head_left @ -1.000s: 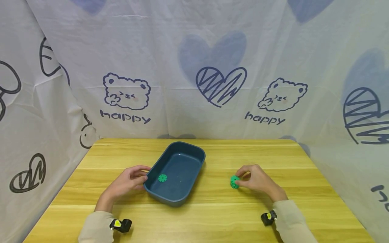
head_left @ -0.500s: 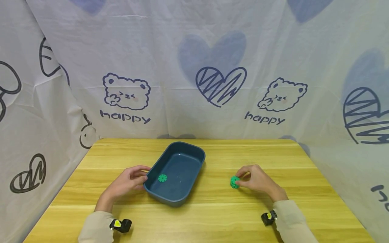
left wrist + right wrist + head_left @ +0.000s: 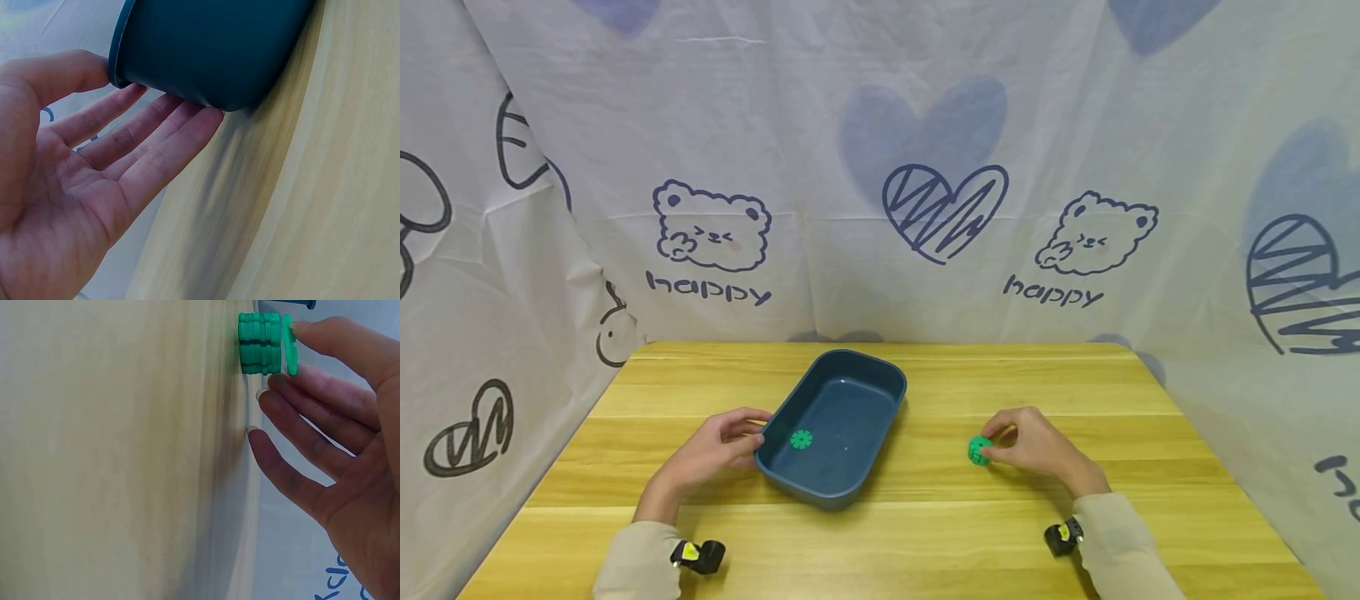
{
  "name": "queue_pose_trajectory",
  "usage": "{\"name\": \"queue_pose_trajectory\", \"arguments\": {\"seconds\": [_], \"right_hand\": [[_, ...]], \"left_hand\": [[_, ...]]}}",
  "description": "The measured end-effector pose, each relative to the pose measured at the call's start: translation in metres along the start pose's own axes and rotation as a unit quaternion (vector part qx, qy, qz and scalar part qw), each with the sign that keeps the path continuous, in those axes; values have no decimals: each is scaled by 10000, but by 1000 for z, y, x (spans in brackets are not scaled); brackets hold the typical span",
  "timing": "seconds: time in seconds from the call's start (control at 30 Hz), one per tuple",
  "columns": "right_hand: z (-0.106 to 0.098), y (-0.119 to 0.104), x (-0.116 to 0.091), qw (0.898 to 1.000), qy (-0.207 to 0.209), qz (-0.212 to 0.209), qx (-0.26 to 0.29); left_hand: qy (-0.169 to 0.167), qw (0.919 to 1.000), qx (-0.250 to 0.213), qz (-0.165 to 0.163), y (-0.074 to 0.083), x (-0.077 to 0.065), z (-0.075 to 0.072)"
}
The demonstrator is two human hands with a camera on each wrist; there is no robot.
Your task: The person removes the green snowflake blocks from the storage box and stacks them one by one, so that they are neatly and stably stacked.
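A deep dark-blue tray [image 3: 865, 493] stands on the table at centre left. My left hand [image 3: 718, 450] touches the outside of its near left end. In the left wrist view, nearly straight fingers [image 3: 169, 150] rest against the tray's wall and the thumb lies at its rim. One green notched disc [image 3: 802, 439] lies flat inside the tray. My right hand [image 3: 1033, 446] is at a short stack of green notched discs [image 3: 259, 344] on the table. Thumb and fingertips pinch a single green disc [image 3: 290, 347], slightly apart from the top of the stack.
The wooden table [image 3: 910, 550] has white cloth [image 3: 850, 275] with bear and heart drawings hanging behind it and at both sides. Small black wrist cameras sit on both sleeves. Table surface lies between the tray and the stack.
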State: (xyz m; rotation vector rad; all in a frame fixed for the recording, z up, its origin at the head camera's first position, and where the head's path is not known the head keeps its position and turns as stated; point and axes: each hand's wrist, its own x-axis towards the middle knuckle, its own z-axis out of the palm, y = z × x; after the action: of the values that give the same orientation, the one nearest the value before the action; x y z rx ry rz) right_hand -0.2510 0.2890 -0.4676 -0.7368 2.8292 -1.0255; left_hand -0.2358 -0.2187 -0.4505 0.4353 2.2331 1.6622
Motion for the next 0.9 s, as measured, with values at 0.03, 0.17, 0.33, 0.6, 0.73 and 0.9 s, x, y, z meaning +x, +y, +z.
{"name": "queue_pose_trajectory", "arguments": {"seconds": [0.03,0.17,0.33,0.6,0.73,0.9], "right_hand": [[0,0,0,10000,-5,9,-12],[0,-1,1,10000,-42,64,2],[0,-2,1,9999,-80,128,61],[1,-1,1,9998,-98,101,114],[1,-1,1,9998,-94,114,108],[2,-1,1,9998,-84,143,105]], "left_hand": [[1,10000,4,-4,0,0,0],[3,10000,-4,-15,0,0,0],[-16,10000,-35,-11,-1,0,0],[-24,10000,-10,12,-1,0,-1],[-14,10000,18,19,-1,0,-1],[-5,10000,12,4,-1,0,0]]}}
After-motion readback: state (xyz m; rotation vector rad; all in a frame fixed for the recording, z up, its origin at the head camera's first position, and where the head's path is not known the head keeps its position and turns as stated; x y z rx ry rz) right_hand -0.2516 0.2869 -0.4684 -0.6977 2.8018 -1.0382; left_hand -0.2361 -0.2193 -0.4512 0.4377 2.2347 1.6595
